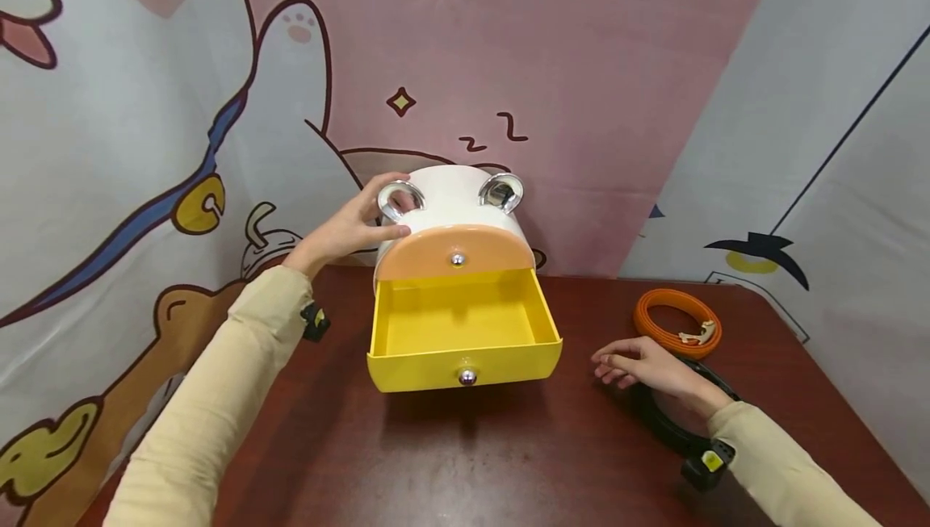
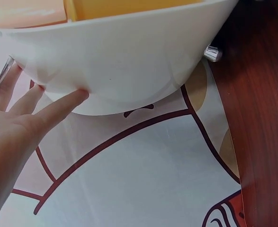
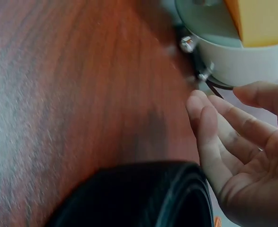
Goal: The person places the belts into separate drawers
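A white rounded drawer box (image 1: pixel 454 196) with silver ear-like rings stands at the back of the table. Its upper orange drawer (image 1: pixel 429 257) is closed; the lower yellow drawer (image 1: pixel 414 370) is pulled out and has nothing inside. My left hand (image 1: pixel 356 224) rests on the box's upper left side by one ring, fingers spread. In the left wrist view, fingertips (image 2: pixel 79 97) touch the white side wall. Nothing is held by my right hand (image 1: pixel 650 365), loosely curled right of the drawer. Beside and partly under it lies a coiled black belt (image 3: pixel 129 189).
A coiled orange belt (image 1: pixel 643 321) with a pale buckle lies behind my right hand. The dark red wooden table (image 1: pixel 465 470) runs up to a cartoon-printed cloth (image 1: pixel 581 107) behind the box. Small silver feet (image 2: pixel 213 53) hold up the box.
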Demonstrator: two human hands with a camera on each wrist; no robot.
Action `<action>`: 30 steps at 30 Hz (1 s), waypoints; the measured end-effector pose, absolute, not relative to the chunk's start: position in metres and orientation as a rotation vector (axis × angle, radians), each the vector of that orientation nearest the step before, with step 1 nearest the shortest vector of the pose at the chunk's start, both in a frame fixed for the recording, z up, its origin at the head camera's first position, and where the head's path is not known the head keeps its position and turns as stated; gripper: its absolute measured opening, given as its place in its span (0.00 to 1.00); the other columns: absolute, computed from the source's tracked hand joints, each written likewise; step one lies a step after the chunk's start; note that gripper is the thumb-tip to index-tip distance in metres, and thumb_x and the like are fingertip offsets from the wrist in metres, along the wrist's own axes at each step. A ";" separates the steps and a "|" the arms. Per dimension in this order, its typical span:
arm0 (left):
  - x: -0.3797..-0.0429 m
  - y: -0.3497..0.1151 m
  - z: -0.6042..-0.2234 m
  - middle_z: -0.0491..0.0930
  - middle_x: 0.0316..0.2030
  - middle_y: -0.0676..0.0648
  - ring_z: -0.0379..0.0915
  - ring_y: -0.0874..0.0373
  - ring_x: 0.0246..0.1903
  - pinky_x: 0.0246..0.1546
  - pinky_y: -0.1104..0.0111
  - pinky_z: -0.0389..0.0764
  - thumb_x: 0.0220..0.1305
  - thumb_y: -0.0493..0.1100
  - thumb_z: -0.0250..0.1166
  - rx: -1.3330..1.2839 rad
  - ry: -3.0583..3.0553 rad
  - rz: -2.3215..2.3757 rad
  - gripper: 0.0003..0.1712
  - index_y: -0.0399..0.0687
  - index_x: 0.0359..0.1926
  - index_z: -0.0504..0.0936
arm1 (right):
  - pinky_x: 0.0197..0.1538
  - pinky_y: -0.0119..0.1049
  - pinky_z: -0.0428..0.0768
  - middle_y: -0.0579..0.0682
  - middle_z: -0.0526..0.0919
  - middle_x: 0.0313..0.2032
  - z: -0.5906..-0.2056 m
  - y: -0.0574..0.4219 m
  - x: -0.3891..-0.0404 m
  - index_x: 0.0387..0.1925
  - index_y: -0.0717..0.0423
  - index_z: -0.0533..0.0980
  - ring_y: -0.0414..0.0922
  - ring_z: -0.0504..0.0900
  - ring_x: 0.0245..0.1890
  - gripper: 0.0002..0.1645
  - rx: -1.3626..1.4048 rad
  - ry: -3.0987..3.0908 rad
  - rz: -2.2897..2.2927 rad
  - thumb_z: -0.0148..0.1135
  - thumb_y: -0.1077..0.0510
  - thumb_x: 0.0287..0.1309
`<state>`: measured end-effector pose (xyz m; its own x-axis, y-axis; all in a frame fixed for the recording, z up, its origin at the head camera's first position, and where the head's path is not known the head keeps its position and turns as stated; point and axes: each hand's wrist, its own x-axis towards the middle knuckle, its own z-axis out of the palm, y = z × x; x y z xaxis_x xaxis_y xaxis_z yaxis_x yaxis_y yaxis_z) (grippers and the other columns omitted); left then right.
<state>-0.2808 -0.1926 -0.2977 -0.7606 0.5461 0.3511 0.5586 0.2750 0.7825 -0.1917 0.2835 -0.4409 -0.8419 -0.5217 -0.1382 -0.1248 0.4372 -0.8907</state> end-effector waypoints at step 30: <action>-0.283 -0.192 -0.297 0.71 0.49 0.38 0.69 0.47 0.54 0.59 0.42 0.60 0.62 0.31 0.66 -1.097 -2.500 -1.545 0.44 0.48 0.72 0.52 | 0.42 0.22 0.74 0.50 0.85 0.43 -0.438 0.377 -0.171 0.55 0.73 0.73 0.28 0.79 0.43 0.21 -0.391 2.741 -1.412 0.54 0.59 0.71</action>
<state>-0.2834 -0.1919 -0.2971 -0.7554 0.5554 0.3477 0.5594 0.2703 0.7836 -0.1710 0.3766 -0.4376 -0.9678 -0.2371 0.0845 -0.2065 0.5558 -0.8053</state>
